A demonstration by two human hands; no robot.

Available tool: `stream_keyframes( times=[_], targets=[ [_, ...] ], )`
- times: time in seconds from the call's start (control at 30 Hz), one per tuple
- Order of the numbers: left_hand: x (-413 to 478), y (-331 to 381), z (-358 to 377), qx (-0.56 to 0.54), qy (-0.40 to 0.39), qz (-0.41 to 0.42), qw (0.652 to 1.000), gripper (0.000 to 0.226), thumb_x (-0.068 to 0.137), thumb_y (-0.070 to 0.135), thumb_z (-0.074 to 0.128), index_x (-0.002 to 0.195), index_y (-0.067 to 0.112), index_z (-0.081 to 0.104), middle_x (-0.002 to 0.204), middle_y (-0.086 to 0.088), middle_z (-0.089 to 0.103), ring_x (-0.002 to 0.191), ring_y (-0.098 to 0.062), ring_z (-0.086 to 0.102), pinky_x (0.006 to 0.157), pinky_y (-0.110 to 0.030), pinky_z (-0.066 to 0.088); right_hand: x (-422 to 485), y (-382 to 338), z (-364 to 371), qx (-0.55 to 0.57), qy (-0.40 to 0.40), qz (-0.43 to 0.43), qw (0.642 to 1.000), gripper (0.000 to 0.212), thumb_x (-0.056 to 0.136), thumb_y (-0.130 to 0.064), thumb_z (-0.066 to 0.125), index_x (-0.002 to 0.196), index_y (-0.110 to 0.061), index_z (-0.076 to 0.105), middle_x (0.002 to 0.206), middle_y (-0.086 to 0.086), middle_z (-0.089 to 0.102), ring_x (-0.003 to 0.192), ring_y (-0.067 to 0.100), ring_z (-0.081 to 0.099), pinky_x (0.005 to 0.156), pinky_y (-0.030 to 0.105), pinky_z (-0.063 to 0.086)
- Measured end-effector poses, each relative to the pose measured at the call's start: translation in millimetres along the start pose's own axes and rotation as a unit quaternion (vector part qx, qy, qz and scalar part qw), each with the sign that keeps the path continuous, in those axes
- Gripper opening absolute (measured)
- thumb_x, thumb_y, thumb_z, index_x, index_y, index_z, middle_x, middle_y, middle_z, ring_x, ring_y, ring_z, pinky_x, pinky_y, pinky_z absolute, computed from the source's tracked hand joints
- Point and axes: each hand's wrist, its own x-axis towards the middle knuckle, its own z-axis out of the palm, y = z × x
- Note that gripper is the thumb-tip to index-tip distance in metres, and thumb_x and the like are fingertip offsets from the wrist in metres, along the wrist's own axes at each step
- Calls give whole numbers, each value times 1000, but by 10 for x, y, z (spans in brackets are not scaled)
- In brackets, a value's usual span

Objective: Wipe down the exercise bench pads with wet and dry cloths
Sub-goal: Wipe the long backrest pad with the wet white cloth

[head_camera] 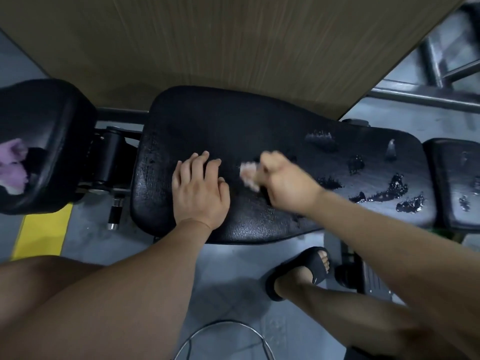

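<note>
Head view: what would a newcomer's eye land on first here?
The two hands on the long black bench pad: the left hand lies flat, the right hand grips a pale pink cloth against it. On the pad's right end glossy dark patches stand out, and a purple cloth sits on the separate pad at far left.

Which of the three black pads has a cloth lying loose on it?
The left pad: a purple cloth lies there. The right hand grips the other cloth on the middle pad.
</note>
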Motion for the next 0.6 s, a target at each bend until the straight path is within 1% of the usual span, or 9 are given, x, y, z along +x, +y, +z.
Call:
stream_keyframes(
  times=[0.07,0.13,0.2,0.27,0.3,0.37,0.43,0.53,0.6],
  targets=[
    [-3,-3,-5,-1,-1,0,1000,41,91,29,50,130,20,60,145,-5,52,139,-29,40,120,-52,27,215,120,-36,-5,42,111,993,33,82,2,59,111,-13,64,98,9,44,87,31,45,67,41,50],
    [-4,1,-1,1,0,0,1000,41,91,29,49,130,20,60,144,-5,52,139,-29,41,119,-52,27,239,-5,-2,-5,65,151,986,39,79,4,58,115,-9,64,101,13,46,87,34,46,66,44,51],
    [2,-2,-2,2,-4,-1,1000,42,91,30,49,130,21,60,145,-4,52,139,-29,41,119,-52,27,51,-280,42,18,63,103,993,48,73,4,55,120,-4,61,104,14,49,87,33,46,71,45,50],
    [3,-7,0,5,-9,-3,1000,43,91,31,48,131,21,59,146,-5,51,140,-29,40,119,-52,27,-250,-515,128,37,32,24,999,56,74,4,56,130,-3,56,105,9,50,85,27,44,77,40,46],
    [5,-6,-1,6,-11,-3,1000,43,91,31,48,131,21,59,146,-5,51,140,-29,39,120,-52,26,-362,-564,134,43,16,-4,999,58,77,5,57,134,-5,55,104,7,49,84,25,42,78,36,45],
    [2,-3,-7,6,-9,-2,1000,43,91,31,47,131,21,59,146,-5,51,140,-29,40,120,-52,27,-396,-468,100,33,0,-35,999,62,79,3,59,138,-14,54,101,4,47,84,23,42,79,36,49],
    [-1,-1,-2,7,-4,0,1000,43,91,31,47,130,21,59,145,-5,52,139,-29,40,120,-52,27,-247,-288,40,12,21,-2,1000,56,79,2,61,131,-19,59,98,4,49,83,27,47,77,42,53],
    [-4,-1,-1,4,-2,1,1000,42,91,30,48,130,20,60,144,-5,52,139,-29,41,120,-52,26,-34,-104,-56,45,76,102,991,39,81,4,63,115,-13,71,93,10,57,79,35,54,68,44,55],
    [-6,1,-9,2,0,0,1000,42,90,29,48,129,20,60,144,-5,52,138,-29,41,120,-52,27,17,-116,-127,71,75,128,986,24,86,2,60,105,-9,72,91,12,60,78,37,57,70,44,55]
  ],
)
